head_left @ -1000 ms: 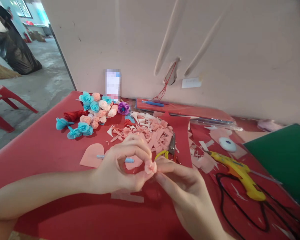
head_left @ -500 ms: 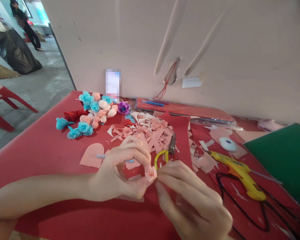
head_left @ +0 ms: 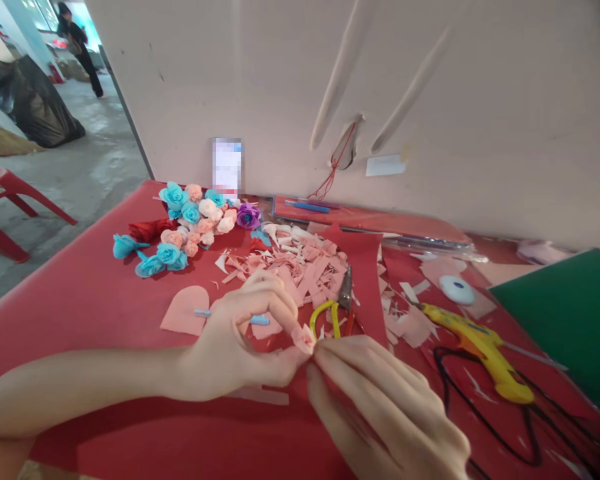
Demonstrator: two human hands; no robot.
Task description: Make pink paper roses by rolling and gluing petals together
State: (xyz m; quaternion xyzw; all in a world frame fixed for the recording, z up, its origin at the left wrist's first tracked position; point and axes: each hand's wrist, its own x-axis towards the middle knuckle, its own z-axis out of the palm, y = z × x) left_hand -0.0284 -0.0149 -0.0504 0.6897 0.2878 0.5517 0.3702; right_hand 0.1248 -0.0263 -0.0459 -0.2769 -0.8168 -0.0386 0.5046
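One small pink paper rosette (head_left: 305, 339), seemingly half-formed, pinched by left hand (head_left: 253, 337) and right hand (head_left: 390, 403). Multicoloured paper flowers (head_left: 191, 213) at ten o'clock look finished.

The table (head_left: 87, 293) is passable along its left edge; flowers (head_left: 191, 215) crowd its far-left corner, a glue gun (head_left: 495, 360) its right side.

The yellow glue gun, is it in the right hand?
No, the glue gun lies on the red table; the right hand touches a pink flower.
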